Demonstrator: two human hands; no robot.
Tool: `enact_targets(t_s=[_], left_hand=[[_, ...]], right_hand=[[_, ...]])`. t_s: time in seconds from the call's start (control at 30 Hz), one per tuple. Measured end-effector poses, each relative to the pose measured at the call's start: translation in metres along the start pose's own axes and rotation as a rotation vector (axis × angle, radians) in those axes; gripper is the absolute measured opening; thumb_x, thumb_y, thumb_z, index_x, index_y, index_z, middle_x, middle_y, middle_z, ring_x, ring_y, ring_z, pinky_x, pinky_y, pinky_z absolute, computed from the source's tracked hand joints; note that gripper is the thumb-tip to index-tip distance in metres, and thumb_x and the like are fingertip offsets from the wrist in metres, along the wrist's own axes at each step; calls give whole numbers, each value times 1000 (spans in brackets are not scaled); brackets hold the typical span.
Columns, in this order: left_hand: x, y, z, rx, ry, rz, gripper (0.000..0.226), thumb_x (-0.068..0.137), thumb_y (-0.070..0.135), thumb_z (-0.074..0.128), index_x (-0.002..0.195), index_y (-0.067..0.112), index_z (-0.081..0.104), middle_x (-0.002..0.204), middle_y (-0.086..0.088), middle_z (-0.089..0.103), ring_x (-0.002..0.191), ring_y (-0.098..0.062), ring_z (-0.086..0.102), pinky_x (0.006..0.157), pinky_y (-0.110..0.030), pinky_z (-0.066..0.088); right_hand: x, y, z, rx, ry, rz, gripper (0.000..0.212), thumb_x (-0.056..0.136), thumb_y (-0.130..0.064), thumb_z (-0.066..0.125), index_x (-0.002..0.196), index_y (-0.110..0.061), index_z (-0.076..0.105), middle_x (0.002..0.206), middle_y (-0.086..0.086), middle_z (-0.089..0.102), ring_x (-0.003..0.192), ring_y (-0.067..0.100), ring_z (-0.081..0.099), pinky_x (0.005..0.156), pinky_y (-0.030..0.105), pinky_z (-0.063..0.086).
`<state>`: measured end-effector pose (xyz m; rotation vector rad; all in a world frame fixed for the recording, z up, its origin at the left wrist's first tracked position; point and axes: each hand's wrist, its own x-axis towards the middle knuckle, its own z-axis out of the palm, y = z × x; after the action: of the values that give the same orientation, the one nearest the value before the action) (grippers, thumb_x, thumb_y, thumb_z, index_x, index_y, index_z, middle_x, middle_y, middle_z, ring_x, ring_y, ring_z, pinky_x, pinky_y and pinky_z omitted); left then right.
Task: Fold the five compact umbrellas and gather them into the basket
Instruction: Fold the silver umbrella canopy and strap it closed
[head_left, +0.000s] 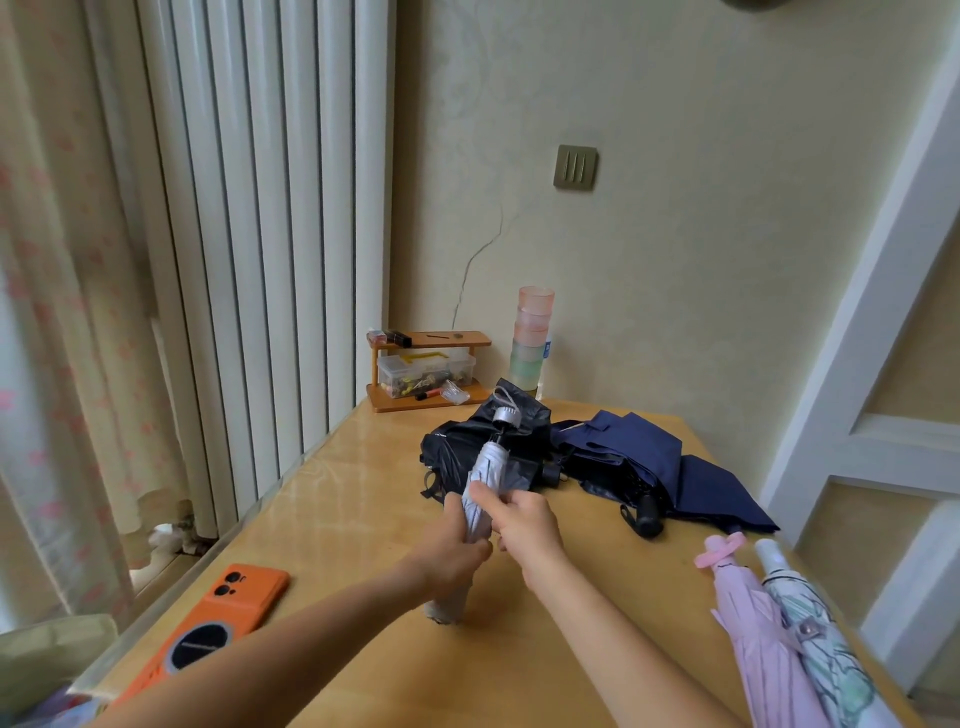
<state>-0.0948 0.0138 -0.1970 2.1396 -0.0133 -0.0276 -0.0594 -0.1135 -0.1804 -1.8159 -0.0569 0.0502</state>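
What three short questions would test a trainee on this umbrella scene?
1. True or false: the pink umbrella lies right beside the white umbrella.
2. What do the left hand and the right hand both grip? A) the grey umbrella B) an orange phone C) a stack of cups
3. How many umbrellas lie with loose, unrolled cloth?

Key: 1 true; 2 A; 3 two, the black umbrella and the navy umbrella.
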Motion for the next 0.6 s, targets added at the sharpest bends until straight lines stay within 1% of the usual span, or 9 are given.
enact_targets(t_s=[0.07, 0.13, 0.2, 0.23, 0.33, 0.37, 0.47, 0.53, 0.6], left_hand=[[-2, 2, -6, -214, -32, -66, 28, 87, 20, 57, 110, 10, 44, 91, -14, 54, 68, -24, 55, 58, -39, 55], [-5, 4, -14, -350, -48, -99, 21, 87, 20, 55, 101, 7, 48, 84, -14, 52, 57, -23, 51, 51, -34, 50], [-8, 6, -22, -463, -85, -139, 17, 80, 19, 54, 92, 8, 47, 77, -11, 51, 51, -22, 48, 50, -31, 46], [-9, 6, -25, -519, -132, -162, 17, 79, 19, 53, 91, 9, 47, 73, -9, 51, 50, -22, 47, 51, -30, 45], [-10, 4, -31, -735, -309, -220, 11, 88, 16, 45, 96, 11, 49, 70, -4, 50, 50, -18, 43, 52, -27, 43], [-10, 2, -33, -810, -359, -222, 14, 87, 17, 44, 97, 11, 51, 70, -3, 49, 49, -16, 42, 51, -26, 43], [-8, -4, -36, -959, -469, -182, 24, 77, 22, 52, 98, 11, 57, 72, -2, 46, 46, -14, 42, 47, -24, 44], [-7, -8, -37, -1004, -512, -156, 28, 75, 23, 52, 100, 11, 58, 72, -3, 45, 46, -14, 42, 46, -24, 44], [-7, -9, -38, -999, -523, -151, 28, 75, 24, 51, 100, 11, 56, 71, -2, 45, 45, -14, 42, 46, -24, 43]], right_hand=[[1, 0, -9, 47, -115, 18, 37, 90, -47, 74, 77, -12, 72, 56, -7, 53, 56, 14, 44, 57, 27, 41], [2, -2, -20, 115, -236, 30, 29, 95, -35, 72, 79, -10, 71, 63, -1, 58, 53, 12, 42, 62, 26, 46], [2, -6, -28, 161, -310, 15, 22, 97, -23, 70, 88, -3, 70, 73, 5, 67, 49, 10, 43, 68, 26, 52], [2, -8, -30, 182, -331, 2, 17, 97, -18, 70, 92, -2, 70, 76, 8, 69, 50, 10, 45, 68, 26, 53], [4, -13, -33, 214, -372, -28, 6, 96, -9, 69, 99, -4, 71, 82, 10, 71, 57, 11, 52, 68, 25, 53], [4, -14, -34, 232, -388, -20, 7, 96, -8, 69, 102, -5, 71, 84, 9, 71, 59, 11, 54, 70, 26, 54], [4, -17, -35, 305, -434, 66, 12, 95, -4, 70, 106, -2, 72, 86, 9, 71, 63, 13, 57, 72, 27, 56], [4, -21, -37, 341, -478, 133, 14, 93, -5, 72, 106, 0, 73, 87, 9, 71, 64, 13, 59, 75, 29, 57], [3, -22, -38, 379, -507, 182, 17, 92, -6, 73, 107, 2, 74, 88, 9, 71, 63, 13, 58, 77, 30, 58]])
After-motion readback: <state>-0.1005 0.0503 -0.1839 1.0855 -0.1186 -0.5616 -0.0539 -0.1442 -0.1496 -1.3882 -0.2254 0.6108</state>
